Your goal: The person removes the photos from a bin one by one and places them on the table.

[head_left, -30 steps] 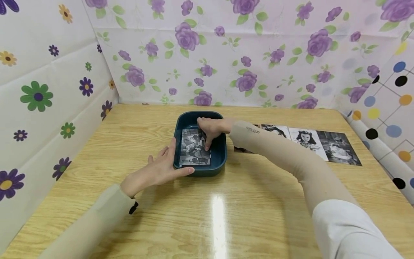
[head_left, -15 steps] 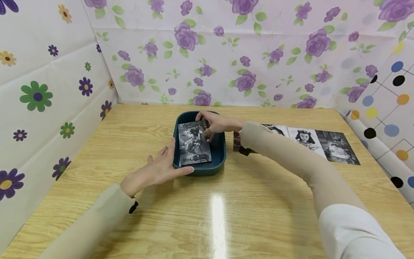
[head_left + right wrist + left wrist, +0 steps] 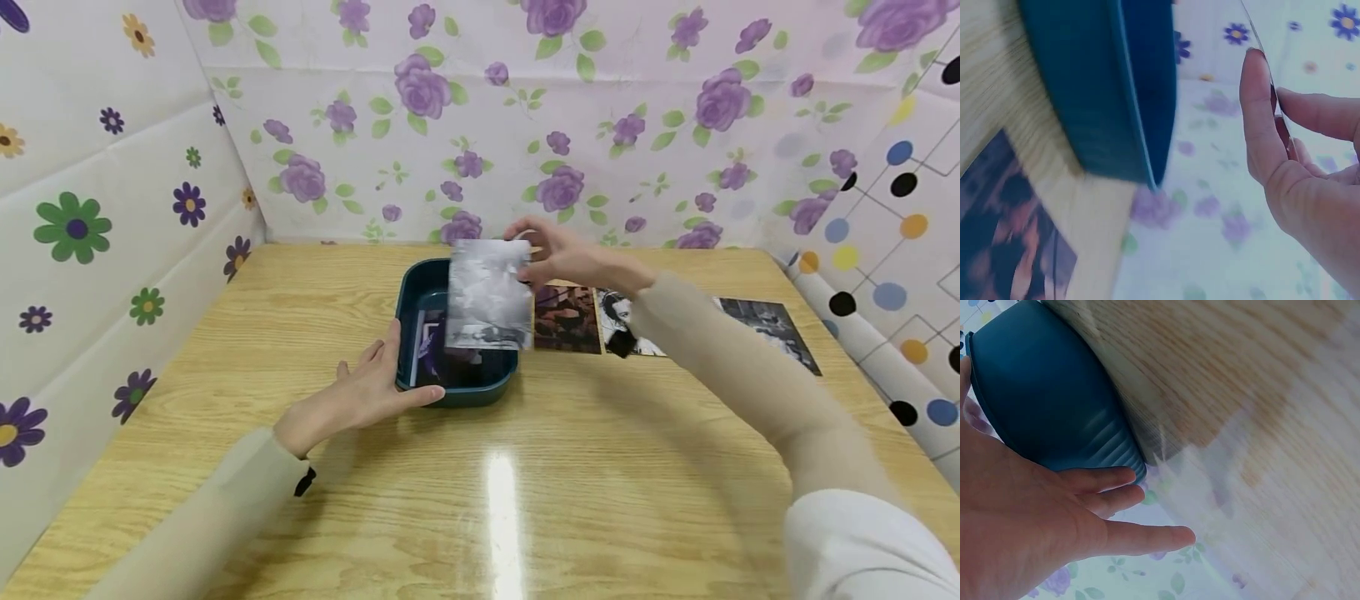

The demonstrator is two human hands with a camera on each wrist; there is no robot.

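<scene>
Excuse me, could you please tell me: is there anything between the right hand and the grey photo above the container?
Nothing visible is in between: the right hand pinches the grey photo directly at its edge. The container is below the photo, with the left hand at its side.

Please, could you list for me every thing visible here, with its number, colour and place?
held photo: one, grey, blurred, above the container
photo inside: at least one, dark with purple, in the container
container: one, dark teal, on the table
photos in a row: at least three, reddish-brown and black-and-white, right of container, partly hidden
table: one, light wood, below everything
patterned coverings: three, whitish with flowers or dots, back, left and right
sleeves: two, beige, on forearms
white upper sleeve: one, white, right arm
left hand: one, bare, at container's left side
right hand: one, bare, pinching the held photo
</scene>
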